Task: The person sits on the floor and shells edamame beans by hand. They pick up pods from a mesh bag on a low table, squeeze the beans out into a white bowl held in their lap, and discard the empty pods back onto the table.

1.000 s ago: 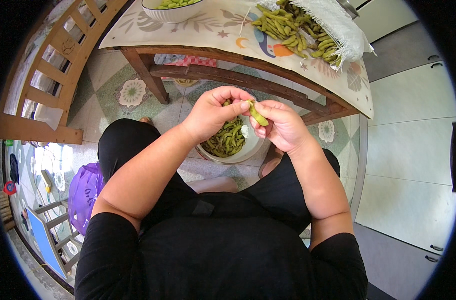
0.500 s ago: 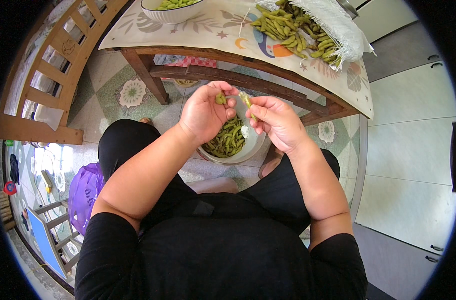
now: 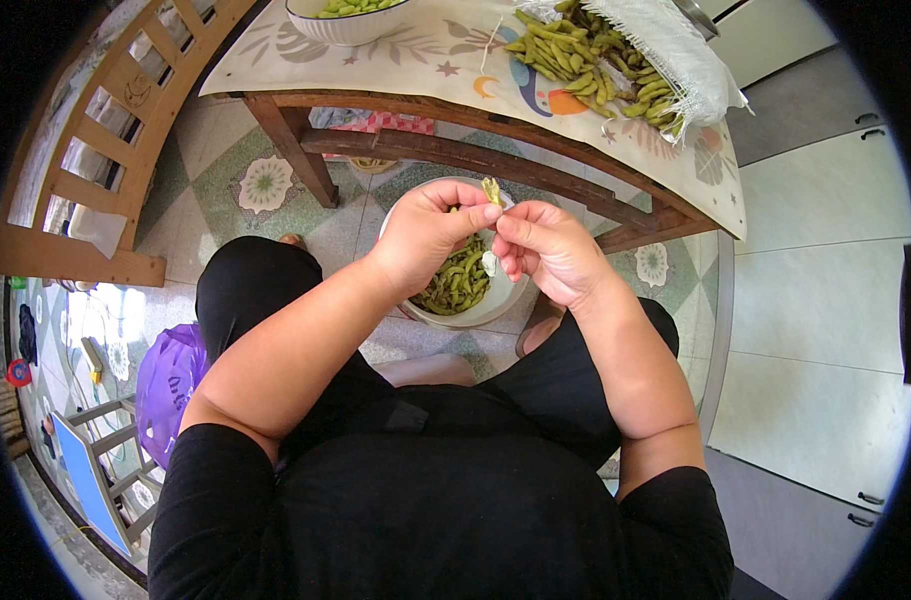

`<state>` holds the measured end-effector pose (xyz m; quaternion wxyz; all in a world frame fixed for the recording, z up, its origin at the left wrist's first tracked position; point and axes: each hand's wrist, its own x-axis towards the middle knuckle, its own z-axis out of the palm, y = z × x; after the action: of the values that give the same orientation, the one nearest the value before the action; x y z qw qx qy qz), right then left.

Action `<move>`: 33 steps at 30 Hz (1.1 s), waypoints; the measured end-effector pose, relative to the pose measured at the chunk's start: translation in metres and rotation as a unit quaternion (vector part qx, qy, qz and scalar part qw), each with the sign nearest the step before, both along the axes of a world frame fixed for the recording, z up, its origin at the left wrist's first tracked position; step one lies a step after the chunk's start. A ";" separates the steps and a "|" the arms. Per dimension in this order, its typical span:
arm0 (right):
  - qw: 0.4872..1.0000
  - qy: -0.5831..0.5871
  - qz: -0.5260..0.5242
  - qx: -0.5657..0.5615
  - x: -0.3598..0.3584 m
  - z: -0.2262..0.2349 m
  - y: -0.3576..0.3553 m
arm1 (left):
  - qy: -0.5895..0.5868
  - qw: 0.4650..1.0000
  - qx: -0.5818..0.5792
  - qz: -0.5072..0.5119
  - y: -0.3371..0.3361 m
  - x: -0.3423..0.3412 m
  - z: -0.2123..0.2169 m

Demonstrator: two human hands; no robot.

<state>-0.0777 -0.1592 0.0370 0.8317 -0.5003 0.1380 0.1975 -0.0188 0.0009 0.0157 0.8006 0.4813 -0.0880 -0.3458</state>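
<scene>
Patterned floor tiles (image 3: 226,180) lie below. Left hand (image 3: 426,232) and right hand (image 3: 546,250) pinch a split green pod (image 3: 492,192) together above the white bowl (image 3: 496,300) of pods; farther off, pods (image 3: 586,60) pile at the table's (image 3: 416,60) right edge.

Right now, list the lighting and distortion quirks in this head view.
Head view: fisheye bends the table edge and wooden chair; black vignette rings the frame; sunlight glare washes the floor tiles at left; hands and pod are sharp.
</scene>
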 end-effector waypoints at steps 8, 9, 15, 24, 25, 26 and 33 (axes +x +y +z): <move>0.999 0.011 0.022 0.035 -0.001 0.000 0.001 | -0.004 0.997 -0.071 -0.013 0.001 -0.001 0.001; 0.999 0.009 0.023 0.040 -0.001 0.000 0.001 | 0.001 0.997 -0.081 -0.017 0.001 -0.001 0.002; 0.999 -0.008 0.032 0.030 0.001 0.001 0.000 | 0.170 0.979 -0.096 -0.060 0.003 0.004 -0.001; 0.907 -0.153 0.019 -0.392 -0.004 -0.001 0.020 | 0.256 0.964 -0.029 -0.067 0.000 0.005 -0.005; 0.884 -0.161 0.023 -0.438 -0.005 -0.005 0.022 | 0.263 0.964 -0.015 -0.049 -0.002 0.003 -0.004; 0.855 -0.188 0.018 -0.484 -0.005 -0.005 0.025 | 0.270 0.963 -0.002 -0.031 -0.005 0.000 -0.002; 0.787 -0.218 0.000 -0.577 -0.006 -0.007 0.030 | 0.186 0.981 -0.031 -0.054 -0.007 -0.001 -0.023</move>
<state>-0.0840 -0.1287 0.0302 0.3960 -0.9167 0.0417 -0.0330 -0.0202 -0.0059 -0.0069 0.7976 0.3781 0.0258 -0.4693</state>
